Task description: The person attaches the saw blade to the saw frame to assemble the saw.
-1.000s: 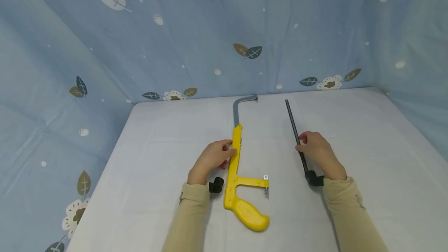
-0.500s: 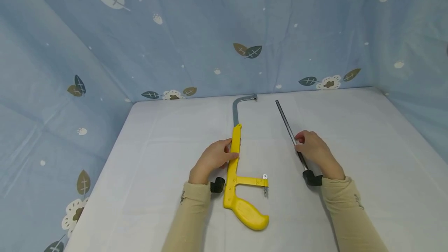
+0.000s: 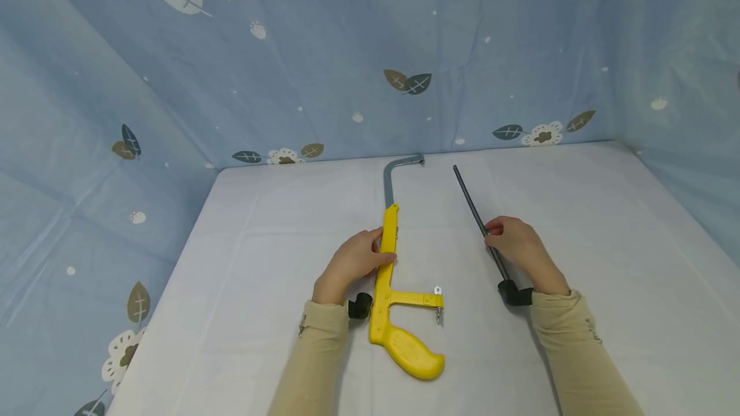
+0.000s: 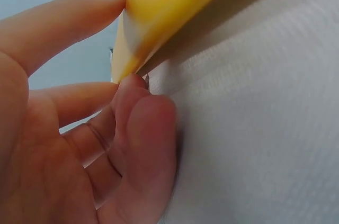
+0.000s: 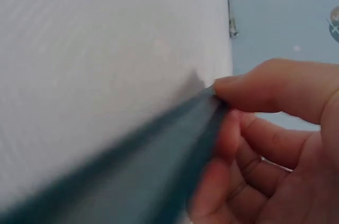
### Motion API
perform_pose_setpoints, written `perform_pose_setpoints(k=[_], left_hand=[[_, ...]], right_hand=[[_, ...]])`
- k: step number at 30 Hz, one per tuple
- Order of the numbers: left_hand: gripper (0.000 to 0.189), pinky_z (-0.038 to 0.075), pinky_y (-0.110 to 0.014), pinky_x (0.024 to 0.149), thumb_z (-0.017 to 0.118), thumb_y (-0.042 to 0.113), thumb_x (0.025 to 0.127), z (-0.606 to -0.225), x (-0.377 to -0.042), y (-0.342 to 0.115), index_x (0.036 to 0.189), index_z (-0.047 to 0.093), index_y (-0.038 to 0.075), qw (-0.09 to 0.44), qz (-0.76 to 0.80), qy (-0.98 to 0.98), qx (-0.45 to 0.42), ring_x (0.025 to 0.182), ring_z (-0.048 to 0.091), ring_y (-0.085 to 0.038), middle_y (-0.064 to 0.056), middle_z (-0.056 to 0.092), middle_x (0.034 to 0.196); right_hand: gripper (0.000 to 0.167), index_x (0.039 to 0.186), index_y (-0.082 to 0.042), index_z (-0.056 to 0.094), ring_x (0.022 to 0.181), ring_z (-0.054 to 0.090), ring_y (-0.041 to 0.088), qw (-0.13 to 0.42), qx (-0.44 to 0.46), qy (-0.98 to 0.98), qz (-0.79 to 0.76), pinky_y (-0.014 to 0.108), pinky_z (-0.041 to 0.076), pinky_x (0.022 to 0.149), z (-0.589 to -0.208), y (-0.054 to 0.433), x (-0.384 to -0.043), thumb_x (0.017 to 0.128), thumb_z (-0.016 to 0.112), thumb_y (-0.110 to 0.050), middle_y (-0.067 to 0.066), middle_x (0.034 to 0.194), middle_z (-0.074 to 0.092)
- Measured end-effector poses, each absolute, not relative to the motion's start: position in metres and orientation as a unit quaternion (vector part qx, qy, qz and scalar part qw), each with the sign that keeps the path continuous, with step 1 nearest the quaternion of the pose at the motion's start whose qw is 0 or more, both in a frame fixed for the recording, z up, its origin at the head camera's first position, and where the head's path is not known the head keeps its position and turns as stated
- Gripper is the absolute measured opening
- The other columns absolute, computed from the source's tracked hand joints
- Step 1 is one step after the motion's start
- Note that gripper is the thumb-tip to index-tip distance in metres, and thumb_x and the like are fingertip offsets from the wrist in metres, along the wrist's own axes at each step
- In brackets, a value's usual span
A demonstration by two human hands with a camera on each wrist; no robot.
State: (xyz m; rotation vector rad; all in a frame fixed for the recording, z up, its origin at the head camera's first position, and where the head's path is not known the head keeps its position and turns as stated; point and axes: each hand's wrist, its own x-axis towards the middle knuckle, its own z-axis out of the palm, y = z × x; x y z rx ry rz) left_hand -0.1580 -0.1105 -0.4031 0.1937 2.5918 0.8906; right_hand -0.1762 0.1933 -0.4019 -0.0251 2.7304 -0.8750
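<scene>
A yellow hacksaw frame [image 3: 381, 287] with a grey curved front arm lies on the white table in the head view, its handle towards me. My left hand [image 3: 352, 257] grips its long bar, thumb on one side and fingers on the other. The left wrist view shows the thumb [image 4: 69, 23] against the yellow bar [image 4: 175, 1]. To the right, my right hand [image 3: 517, 246] pinches a long, thin, dark hacksaw blade [image 3: 467, 199] slantwise, its far end pointing up and left. Close up, the blade [image 5: 143, 155] is grey with darker edges.
Screw and wing-nut fittings [image 3: 439, 307] sit on the frame's short crossbar. Black wrist cameras [image 3: 514, 294] are strapped at both wrists. A blue patterned curtain [image 3: 324, 63] hangs behind the white-covered table [image 3: 260, 210].
The blade's far end has swung left in my right hand, and the blade has turned about its length, its face flashing bright midway. My left thumb has shifted slightly across the frame's bar.
</scene>
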Motion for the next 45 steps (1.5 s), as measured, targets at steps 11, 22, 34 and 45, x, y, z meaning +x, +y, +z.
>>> perform_pose_setpoints(k=[11, 22, 34, 45], left_hand=[[0.062, 0.04, -0.028, 0.05, 0.063, 0.038, 0.081, -0.406, -0.16, -0.11, 0.134, 0.041, 0.015, 0.204, 0.318, 0.923, 0.071, 0.052, 0.051, -0.017, -0.003, 0.051, 0.074], [0.062, 0.039, -0.029, 0.05, 0.063, 0.037, 0.081, -0.402, -0.157, -0.111, 0.133, 0.041, 0.013, 0.206, 0.317, 0.923, 0.067, 0.053, 0.05, -0.016, -0.003, 0.05, 0.074], [0.071, 0.038, -0.029, 0.055, 0.061, 0.042, 0.081, -0.4, -0.161, -0.111, 0.139, 0.033, 0.014, 0.206, 0.303, 0.928, 0.069, 0.059, 0.049, -0.017, -0.003, 0.051, 0.074], [0.075, 0.037, -0.033, 0.076, 0.061, 0.045, 0.08, -0.403, -0.156, -0.112, 0.141, 0.029, 0.016, 0.206, 0.293, 0.931, 0.062, 0.089, 0.048, -0.018, -0.001, 0.055, 0.113]], right_hand=[[0.031, 0.112, 0.0, 0.056, 0.088, 0.051, 0.027, 0.093, -0.009, 0.937, -0.335, 0.037, 0.041, 0.068, -0.401, 0.195, -0.172, 0.086, 0.049, -0.016, 0.015, 0.099, 0.056], [0.031, 0.117, -0.003, 0.051, 0.077, 0.058, 0.024, 0.032, 0.009, 0.903, -0.429, 0.032, 0.047, 0.062, -0.402, 0.193, -0.174, 0.092, 0.048, -0.021, 0.015, 0.105, 0.055], [0.043, 0.119, -0.001, 0.048, 0.082, 0.055, 0.013, 0.051, 0.045, 0.804, -0.59, 0.025, 0.048, 0.068, -0.4, 0.178, -0.18, 0.088, 0.054, -0.031, 0.009, 0.101, 0.056], [0.04, 0.12, 0.003, 0.047, 0.079, 0.054, 0.013, 0.108, 0.028, 0.764, -0.635, 0.026, 0.048, 0.068, -0.413, 0.153, -0.175, 0.089, 0.054, -0.021, 0.013, 0.102, 0.056]])
